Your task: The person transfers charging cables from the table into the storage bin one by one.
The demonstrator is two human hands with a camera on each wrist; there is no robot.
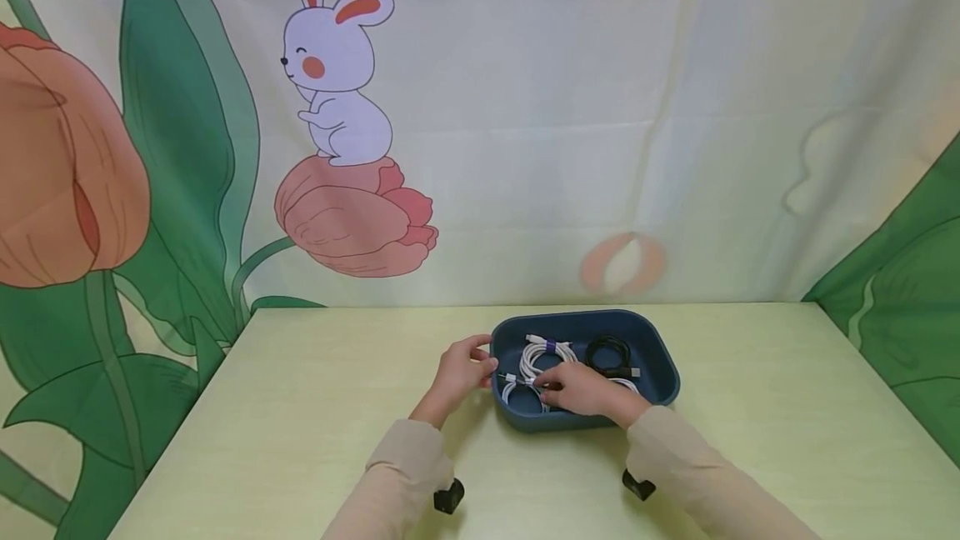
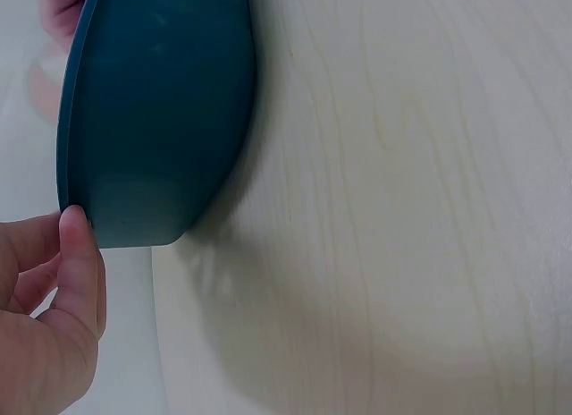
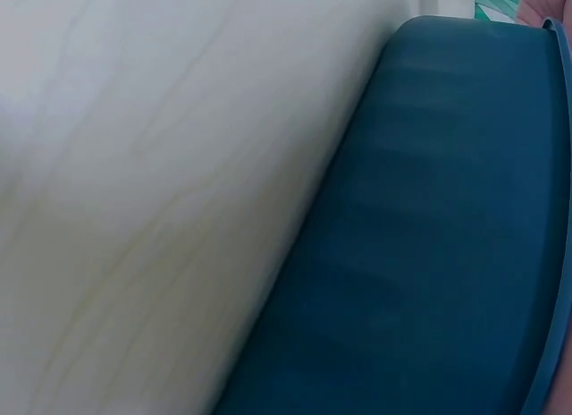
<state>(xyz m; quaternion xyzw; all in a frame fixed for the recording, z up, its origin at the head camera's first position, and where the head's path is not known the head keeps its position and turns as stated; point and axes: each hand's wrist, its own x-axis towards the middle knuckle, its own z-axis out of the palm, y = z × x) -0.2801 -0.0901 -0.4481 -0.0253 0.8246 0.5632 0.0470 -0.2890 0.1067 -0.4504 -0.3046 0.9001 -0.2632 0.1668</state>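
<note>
A dark blue plastic bin (image 1: 660,357) stands on the table with coiled cables in it. At its left end my left hand (image 1: 459,373) pinches the rim; in the left wrist view the thumb (image 2: 79,245) lies against the bin's wall (image 2: 161,120). My right hand (image 1: 581,390) reaches into the front of the bin, its fingertips pinching a small coiled white cable (image 1: 510,390) at the front left. Behind it lie a larger white cable coil (image 1: 529,361) with a purple tie and a black cable coil (image 1: 609,348). Part of another white cable (image 1: 626,386) shows beyond the right wrist.
The pale wood-grain table (image 1: 300,440) extends on both sides of the bin. A printed cloth (image 1: 510,148) with a rabbit and tulips hangs behind the table's back edge. Small black wrist devices (image 1: 448,496) sit under the sleeves.
</note>
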